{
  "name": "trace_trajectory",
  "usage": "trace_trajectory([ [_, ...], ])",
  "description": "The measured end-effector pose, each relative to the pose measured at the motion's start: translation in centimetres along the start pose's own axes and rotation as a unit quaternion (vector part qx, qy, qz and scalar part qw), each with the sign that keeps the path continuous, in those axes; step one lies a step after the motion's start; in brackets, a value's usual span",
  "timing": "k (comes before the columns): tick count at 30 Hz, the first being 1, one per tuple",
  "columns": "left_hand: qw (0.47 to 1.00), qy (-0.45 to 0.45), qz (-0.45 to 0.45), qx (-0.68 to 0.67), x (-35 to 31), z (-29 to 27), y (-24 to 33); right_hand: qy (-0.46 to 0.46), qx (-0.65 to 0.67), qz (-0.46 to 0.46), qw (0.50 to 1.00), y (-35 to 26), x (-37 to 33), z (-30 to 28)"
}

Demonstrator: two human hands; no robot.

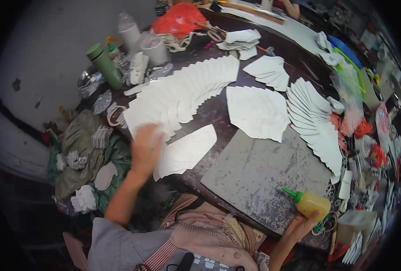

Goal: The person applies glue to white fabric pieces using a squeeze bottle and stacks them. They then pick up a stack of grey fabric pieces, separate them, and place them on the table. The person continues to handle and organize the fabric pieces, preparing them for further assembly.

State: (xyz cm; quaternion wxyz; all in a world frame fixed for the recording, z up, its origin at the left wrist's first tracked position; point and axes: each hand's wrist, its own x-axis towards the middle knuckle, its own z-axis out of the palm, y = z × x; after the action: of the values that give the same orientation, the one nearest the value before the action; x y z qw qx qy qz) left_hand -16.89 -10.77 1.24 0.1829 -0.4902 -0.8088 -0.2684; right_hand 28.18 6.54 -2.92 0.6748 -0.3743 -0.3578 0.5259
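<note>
Leftmost, an olive cloth heap (pixel 81 140) slumps beside the bench (pixel 212 110), with small white bundles on it, and a green flask (pixel 104 65) leans at the bench's far edge. Next comes my left hand (pixel 147 149), blurred at the near end of a long overlapping row (pixel 182 92) of white pieces; I can't tell whether its fingers pinch anything. Just right of it lies a low white pile (pixel 188 151), its pieces closely overlapped. Farther back sits a stepped white stack (pixel 241 39), not spread out. Then I have a broad white fan (pixel 257 110), touching the far edge of a grey board (pixel 259 174), and a small white fan (pixel 269 72) behind it. Over the board's near right corner, my right hand (pixel 300 227) is wrapped around a yellow squeeze bottle (pixel 313 204), green nozzle pointing left. A curved white fan (pixel 315 124) runs down the right side. As I judge it, spreading is done for 4 groups, while the stack and low pile are left; whether anything is glued, I can't tell.
</note>
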Motion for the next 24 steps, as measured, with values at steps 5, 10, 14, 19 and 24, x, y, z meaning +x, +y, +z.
trace_trajectory([
  [5,0.983,-0.169,0.06,0.044,0.4,4.4,6.3,0.007,0.022,-0.007,1.0,0.0,0.0,0.6],
  [10,0.977,-0.2,0.009,-0.072,2.2,3.6,6.1,0.0,0.04,-0.012,0.999,0.0,-0.3,0.3],
  [14,0.969,-0.156,-0.001,-0.191,2.1,3.1,5.3,0.021,0.048,-0.004,0.999,-0.1,-0.3,0.6],
  [19,0.914,-0.073,-0.169,-0.361,0.7,5.0,5.2,0.016,0.044,-0.005,0.999,-0.4,-0.4,0.8],
  [24,0.915,-0.048,-0.162,-0.366,1.5,7.9,4.7,0.009,0.042,0.0,0.999,0.0,-0.3,0.7],
])
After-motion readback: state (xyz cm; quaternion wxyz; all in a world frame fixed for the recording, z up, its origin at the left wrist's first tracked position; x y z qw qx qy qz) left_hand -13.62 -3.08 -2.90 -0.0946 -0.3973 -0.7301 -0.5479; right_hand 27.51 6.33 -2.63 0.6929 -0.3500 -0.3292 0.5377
